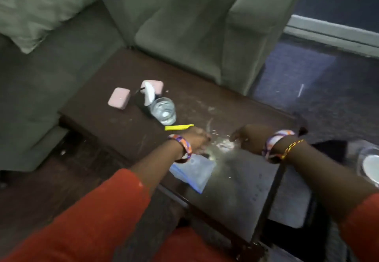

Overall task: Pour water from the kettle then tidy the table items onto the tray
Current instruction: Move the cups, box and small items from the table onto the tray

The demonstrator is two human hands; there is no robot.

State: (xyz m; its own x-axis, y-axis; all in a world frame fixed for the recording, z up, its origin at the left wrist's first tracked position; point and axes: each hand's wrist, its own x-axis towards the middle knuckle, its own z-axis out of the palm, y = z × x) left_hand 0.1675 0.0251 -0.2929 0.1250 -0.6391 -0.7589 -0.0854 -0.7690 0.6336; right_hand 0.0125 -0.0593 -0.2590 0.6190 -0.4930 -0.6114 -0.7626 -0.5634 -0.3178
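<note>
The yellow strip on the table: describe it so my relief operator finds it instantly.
Start at the dark wooden coffee table in front of the green armchair. Find the clear glass of water near its middle. Just nearer the person, beside the left hand, lies the yellow strip: flat, thin, the only bright yellow item.

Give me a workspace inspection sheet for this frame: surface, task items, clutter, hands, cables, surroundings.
Surface: dark wooden table, scuffed, pale crumbs or smears near the hands; a glass panel at the near end.
Task items: glass of water upright; two pink blocks beyond it; yellow strip lying flat; kettle and tray not identifiable.
Clutter: white object on a dark holder beside the glass; blue-white sheet under the left wrist.
Hands: left hand and right hand low over the crumbs, blurred; grip cannot be told.
Cables: nothing seen.
Surroundings: green sofa and cushion behind the table, dark carpet on the right.
</note>
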